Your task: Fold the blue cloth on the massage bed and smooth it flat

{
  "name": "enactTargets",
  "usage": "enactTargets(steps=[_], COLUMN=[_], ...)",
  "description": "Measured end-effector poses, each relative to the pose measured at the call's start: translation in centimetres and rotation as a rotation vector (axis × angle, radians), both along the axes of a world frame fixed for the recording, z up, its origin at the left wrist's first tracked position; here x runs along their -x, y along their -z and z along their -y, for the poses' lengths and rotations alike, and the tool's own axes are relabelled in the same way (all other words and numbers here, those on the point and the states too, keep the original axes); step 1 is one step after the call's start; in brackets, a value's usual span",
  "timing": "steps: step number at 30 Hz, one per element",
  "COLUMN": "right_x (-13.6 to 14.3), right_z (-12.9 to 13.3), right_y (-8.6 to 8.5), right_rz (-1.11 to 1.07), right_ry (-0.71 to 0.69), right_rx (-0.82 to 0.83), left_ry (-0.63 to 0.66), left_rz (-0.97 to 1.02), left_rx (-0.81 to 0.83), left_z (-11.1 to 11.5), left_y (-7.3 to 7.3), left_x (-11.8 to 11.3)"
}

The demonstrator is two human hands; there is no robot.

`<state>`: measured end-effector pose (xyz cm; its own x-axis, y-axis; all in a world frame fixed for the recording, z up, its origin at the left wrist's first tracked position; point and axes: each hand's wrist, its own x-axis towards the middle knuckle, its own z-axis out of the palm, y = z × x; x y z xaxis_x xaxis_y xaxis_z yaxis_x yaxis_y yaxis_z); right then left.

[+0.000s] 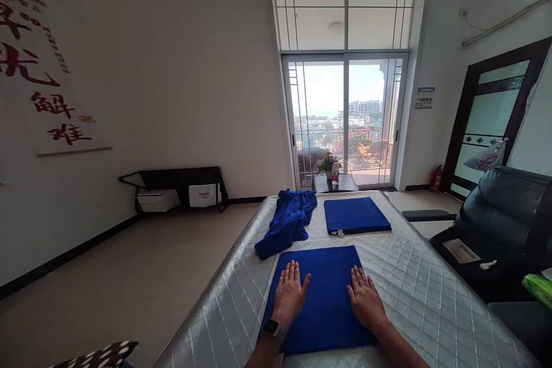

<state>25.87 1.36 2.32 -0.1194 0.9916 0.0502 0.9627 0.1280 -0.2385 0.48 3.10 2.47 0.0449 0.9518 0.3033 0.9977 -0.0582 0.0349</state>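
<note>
A folded blue cloth [325, 305] lies flat in a near-square on the quilted mattress [414, 276] in front of me. My left hand [291, 293] rests palm down on its left part, fingers stretched out; a watch [271, 327] is on that wrist. Over the right edge of the same cloth lies my right hand [364, 296], also flat with fingers extended. Beyond it sits a second folded blue cloth [357, 214] with a small white tag at its near edge. To the left of that, a crumpled blue garment [291, 221] is spread loosely.
A black armchair [495, 230] stands right of the mattress, with a paper card [461, 251] on its seat. Past the far end are a small table [345, 183] with a bottle [335, 173] and a plant. A low black rack [181, 181] holds white boxes by the left wall.
</note>
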Motion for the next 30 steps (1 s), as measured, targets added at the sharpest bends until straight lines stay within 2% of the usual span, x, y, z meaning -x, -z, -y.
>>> enactTargets(steps=[2, 5, 7, 9, 12, 16, 19, 22, 25, 30], right_x=[-0.1, -0.2, -0.3, -0.3, -0.2, -0.1, -0.1, -0.1, 0.0, 0.1], right_z=[0.0, 0.1, 0.2, 0.1, -0.1, -0.4, -0.4, -0.2, -0.1, 1.0], right_y=[-0.1, 0.1, 0.3, 0.5, 0.5, 0.6, 0.8, 0.7, 0.3, -0.9], right_rz=[0.003, 0.039, 0.062, 0.061, 0.032, 0.008, 0.019, 0.033, 0.027, 0.053], right_ry=[-0.001, -0.026, -0.04, -0.034, -0.013, 0.005, 0.003, 0.001, 0.006, -0.007], right_rx=[0.004, 0.004, -0.004, -0.011, -0.015, -0.021, -0.032, -0.042, -0.043, -0.032], left_ry=[0.151, 0.368, 0.428, 0.43, 0.376, 0.196, 0.1, 0.072, 0.062, 0.07], left_rz=[0.039, 0.1, 0.137, 0.164, 0.165, 0.121, 0.104, 0.097, 0.105, 0.091], left_rx=[0.004, 0.029, 0.06, 0.096, 0.143, 0.175, 0.146, 0.09, 0.067, 0.031], left_z=[0.5, 1.3, 1.7, 1.9, 2.0, 2.9, 4.5, 6.4, 7.6, 8.0], left_y=[-0.2, 0.2, 0.7, 1.0, 0.9, 0.9, 1.7, 2.6, 2.9, 2.9], left_x=[-4.4, -10.3, -12.5, -12.8, -10.3, -4.0, 0.9, 4.2, 5.4, 5.2])
